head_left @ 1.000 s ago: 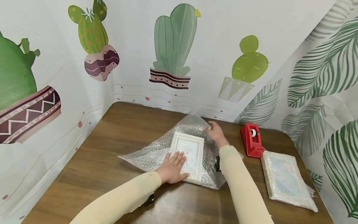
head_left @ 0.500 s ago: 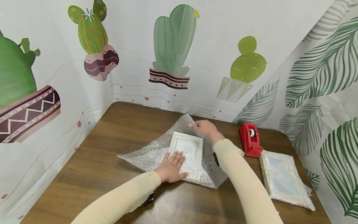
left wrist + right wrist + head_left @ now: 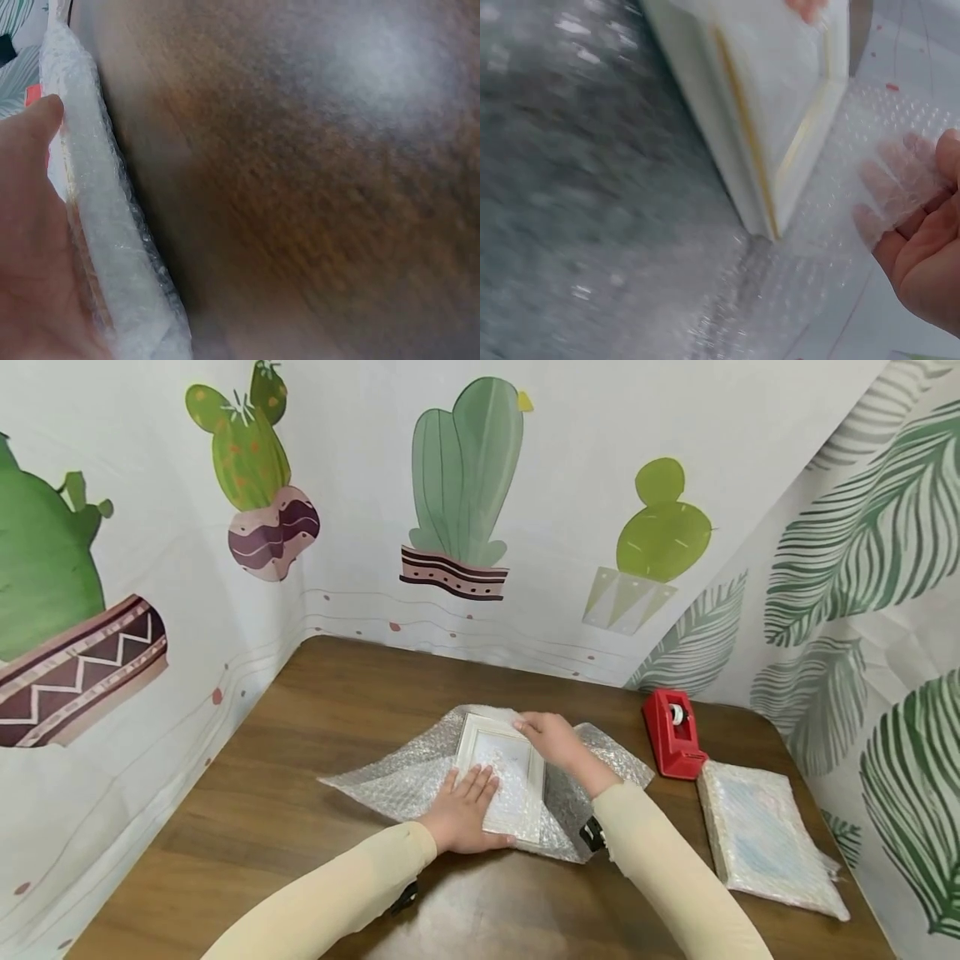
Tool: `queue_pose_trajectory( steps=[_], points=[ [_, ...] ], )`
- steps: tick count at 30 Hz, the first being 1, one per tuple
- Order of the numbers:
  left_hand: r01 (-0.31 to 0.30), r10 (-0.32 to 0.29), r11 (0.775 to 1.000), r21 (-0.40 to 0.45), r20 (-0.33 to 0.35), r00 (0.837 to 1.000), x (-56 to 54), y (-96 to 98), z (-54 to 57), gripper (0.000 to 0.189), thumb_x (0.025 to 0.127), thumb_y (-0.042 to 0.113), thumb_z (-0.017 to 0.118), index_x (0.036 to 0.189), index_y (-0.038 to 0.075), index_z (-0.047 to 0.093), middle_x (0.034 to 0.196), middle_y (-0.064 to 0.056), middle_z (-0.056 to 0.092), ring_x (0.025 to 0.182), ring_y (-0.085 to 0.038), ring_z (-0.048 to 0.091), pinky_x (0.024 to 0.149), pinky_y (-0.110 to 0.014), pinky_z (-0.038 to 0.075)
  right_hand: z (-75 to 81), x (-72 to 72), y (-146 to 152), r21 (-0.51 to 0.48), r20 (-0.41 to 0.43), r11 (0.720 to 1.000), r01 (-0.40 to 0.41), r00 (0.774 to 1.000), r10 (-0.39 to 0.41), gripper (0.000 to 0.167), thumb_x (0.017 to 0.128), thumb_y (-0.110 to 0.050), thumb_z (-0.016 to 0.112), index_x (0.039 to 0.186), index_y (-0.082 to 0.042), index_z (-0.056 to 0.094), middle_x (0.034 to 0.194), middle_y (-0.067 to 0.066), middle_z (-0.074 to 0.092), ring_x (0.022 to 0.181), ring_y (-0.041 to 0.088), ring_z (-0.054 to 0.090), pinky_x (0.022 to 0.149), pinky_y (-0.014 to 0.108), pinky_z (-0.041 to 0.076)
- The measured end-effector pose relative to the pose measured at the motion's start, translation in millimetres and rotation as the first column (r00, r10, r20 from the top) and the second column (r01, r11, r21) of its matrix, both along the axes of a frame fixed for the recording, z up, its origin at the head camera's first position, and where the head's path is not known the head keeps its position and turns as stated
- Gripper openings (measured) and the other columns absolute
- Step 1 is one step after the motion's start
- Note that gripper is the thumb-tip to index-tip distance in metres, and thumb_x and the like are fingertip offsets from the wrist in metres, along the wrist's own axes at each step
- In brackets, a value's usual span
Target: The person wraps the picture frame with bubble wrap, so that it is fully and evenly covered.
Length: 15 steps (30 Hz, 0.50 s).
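Note:
A white picture frame [image 3: 536, 789] lies on a sheet of bubble wrap [image 3: 617, 762] in the head view. My left hand [image 3: 463, 814] rests with its fingers spread over the lower left of the frame. In the left wrist view that hand [image 3: 34, 247] lies along the frame's near edge, which bubble wrap [image 3: 112, 232] covers. At the frame's upper right, my right hand [image 3: 557, 742] pinches the far corner of the wrap. The right wrist view shows the fingers of this hand [image 3: 930, 262] behind the clear sheet and its thumb in front, beside the frame [image 3: 750, 150].
A red tape dispenser [image 3: 673, 735] stands at the back right of the wooden table [image 3: 247, 793]. In front of it lies a flat item wrapped in bubble wrap [image 3: 772, 839]. Cloth with cactus and leaf prints [image 3: 360, 510] rises behind the table.
My right hand has gone to the wrap's far corner, taken hold of it and drawn it toward me over the frame's top. The left hand has stayed nearly in place.

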<state>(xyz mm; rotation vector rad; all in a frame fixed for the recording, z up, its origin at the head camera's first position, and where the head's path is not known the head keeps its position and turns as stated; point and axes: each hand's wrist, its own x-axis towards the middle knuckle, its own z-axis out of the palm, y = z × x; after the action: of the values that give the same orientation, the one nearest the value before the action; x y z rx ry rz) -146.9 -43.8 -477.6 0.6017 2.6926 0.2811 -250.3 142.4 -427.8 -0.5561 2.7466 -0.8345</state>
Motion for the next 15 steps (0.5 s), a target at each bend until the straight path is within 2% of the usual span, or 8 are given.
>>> queue_pose_trajectory(
  steps=[7,15],
  points=[
    [-0.014,0.013,1.0,-0.019,-0.022,1.0,0.4,3.0,-1.8,0.098,0.094,0.072,0.05,0.163,0.008,0.024,0.174,-0.01,0.016,0.163,-0.028,0.014,0.132,-0.053,0.009,-20.8,23.4,0,0.024,-0.075,1.0,-0.012,0.997,0.014,0.037,0.107,-0.023,0.052,0.133,-0.002,0.067,0.136,0.019,0.068,0.127,0.039,0.064,0.11,0.054,0.05],
    [-0.023,0.023,1.0,0.002,-0.011,1.0,1.2,3.2,1.2,0.098,0.094,0.072,0.052,0.163,0.006,0.025,0.173,-0.011,0.017,0.162,-0.029,0.015,0.132,-0.054,0.011,-40.0,35.4,-4,0.133,-0.149,0.988,-0.079,0.984,0.098,0.035,0.105,-0.023,0.055,0.133,-0.009,0.068,0.139,0.014,0.066,0.132,0.037,0.062,0.112,0.054,0.048]
  ],
)
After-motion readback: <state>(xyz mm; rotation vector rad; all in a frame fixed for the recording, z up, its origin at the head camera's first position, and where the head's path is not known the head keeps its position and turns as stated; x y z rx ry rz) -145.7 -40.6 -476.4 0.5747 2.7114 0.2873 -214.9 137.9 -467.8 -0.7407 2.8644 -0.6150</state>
